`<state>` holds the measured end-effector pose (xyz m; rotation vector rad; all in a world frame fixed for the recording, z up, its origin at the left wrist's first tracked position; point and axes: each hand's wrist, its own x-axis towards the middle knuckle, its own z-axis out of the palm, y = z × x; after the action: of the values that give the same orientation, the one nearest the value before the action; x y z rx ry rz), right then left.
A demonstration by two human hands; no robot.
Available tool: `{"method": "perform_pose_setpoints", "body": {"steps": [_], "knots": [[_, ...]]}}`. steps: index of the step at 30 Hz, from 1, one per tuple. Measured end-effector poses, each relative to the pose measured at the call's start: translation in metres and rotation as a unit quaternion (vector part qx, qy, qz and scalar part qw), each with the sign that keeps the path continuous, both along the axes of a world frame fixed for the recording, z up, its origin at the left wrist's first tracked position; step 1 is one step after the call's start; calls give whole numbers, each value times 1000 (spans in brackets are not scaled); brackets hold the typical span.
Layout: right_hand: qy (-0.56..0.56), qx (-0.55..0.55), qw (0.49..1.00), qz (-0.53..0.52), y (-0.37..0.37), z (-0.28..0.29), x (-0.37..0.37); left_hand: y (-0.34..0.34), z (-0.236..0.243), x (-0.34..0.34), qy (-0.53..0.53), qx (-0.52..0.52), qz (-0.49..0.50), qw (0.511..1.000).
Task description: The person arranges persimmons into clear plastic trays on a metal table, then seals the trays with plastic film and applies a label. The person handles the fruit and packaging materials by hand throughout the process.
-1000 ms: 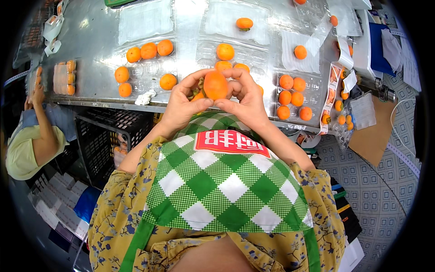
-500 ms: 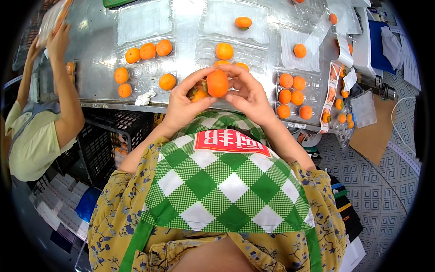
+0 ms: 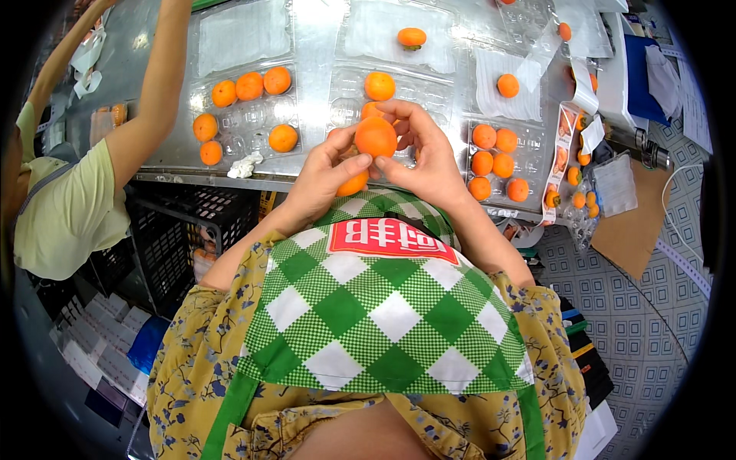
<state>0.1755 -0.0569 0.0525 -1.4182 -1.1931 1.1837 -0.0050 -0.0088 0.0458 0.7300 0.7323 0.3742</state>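
Note:
Between my two hands, over the near edge of the metal table, is an orange persimmon (image 3: pixel 376 136). My left hand (image 3: pixel 322 175) has its thumb and fingers closed on the left side of it. A second persimmon (image 3: pixel 353 184) shows below, by the left palm, partly hidden by the thumb. My right hand (image 3: pixel 429 165) grips the same upper fruit from the right with curled fingers and thumb. Just beyond my hands lies a clear plastic tray (image 3: pixel 429 90) with a persimmon (image 3: pixel 379 86) and others partly covered by my fingers.
To the left, a clear tray (image 3: pixel 249 126) holds several persimmons, with a crumpled tissue (image 3: pixel 245 165) near it. On the right, another tray (image 3: pixel 529 142) holds several more beside a strip of labels (image 3: pixel 558 153). A co-worker's arm (image 3: pixel 157 100) reaches across the far left; black crates (image 3: pixel 165 253) stand below.
The upper persimmon has turned and moved slightly down and right in my hands. The lower persimmon shifted downward. The co-worker's arms moved rightward and farther over the table.

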Motion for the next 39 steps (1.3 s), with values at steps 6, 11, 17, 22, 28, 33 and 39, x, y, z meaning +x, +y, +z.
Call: {"method": "perform_pose_setpoints", "body": {"steps": [6,11,17,22,28,33,39], "knots": [[-30,8,999,11,2,1,-2,-2,-5,4,-12,-15,54,998],[-21,30,998,55,4,-5,1,0,-8,-7,-21,-70,52,996],[7,-49,993,108,11,-18,-9,-1,-10,-22,-41,-117,88,988],[251,-106,957,100,18,-37,-12,0,-7,-34,-14,-117,105,987],[228,-109,958,137,22,-37,-24,-1,-9,-41,17,-92,102,990],[176,-89,971,134,23,-35,-23,1,-15,-37,32,-53,102,993],[196,-78,972,99,23,-37,-19,12,-11,-27,69,37,62,995]]}}
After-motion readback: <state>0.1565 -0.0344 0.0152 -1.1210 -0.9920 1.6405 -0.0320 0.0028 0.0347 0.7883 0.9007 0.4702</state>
